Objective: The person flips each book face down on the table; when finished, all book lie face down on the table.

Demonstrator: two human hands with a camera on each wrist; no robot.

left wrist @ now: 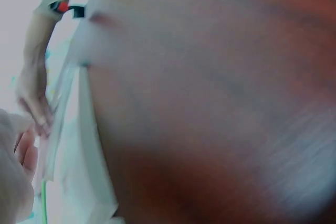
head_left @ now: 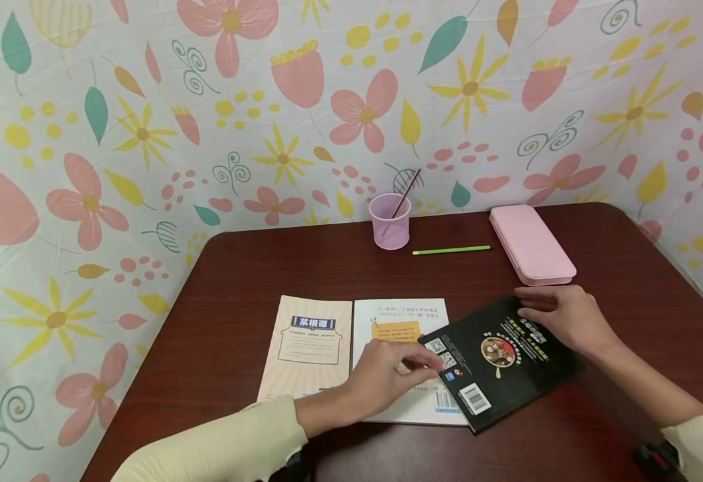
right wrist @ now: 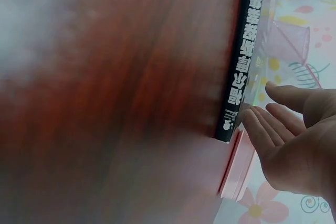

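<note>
A black book (head_left: 526,381) with a barcode lies slanted, its left part overlapping a white book (head_left: 396,309). My left hand (head_left: 381,375) reaches across the white book, thumb and fingertips closing on the black book's left edge. Over the opposite end, my right hand (head_left: 568,321) touches the upper right corner with outstretched fingers. In the right wrist view the thumb of this hand (right wrist: 294,145) stands apart from the fingers, beside the black spine with white lettering. A cream book (head_left: 309,345) sits against the white one's left side. The left wrist view is blurred.
Behind the books stand a lilac mesh cup (head_left: 390,231) holding a dark pencil (head_left: 407,192) and a pink pencil case (head_left: 532,244). Between them lies a green pencil (head_left: 451,250). A flower-printed cloth (head_left: 327,154) borders the brown table (head_left: 237,268) at the back.
</note>
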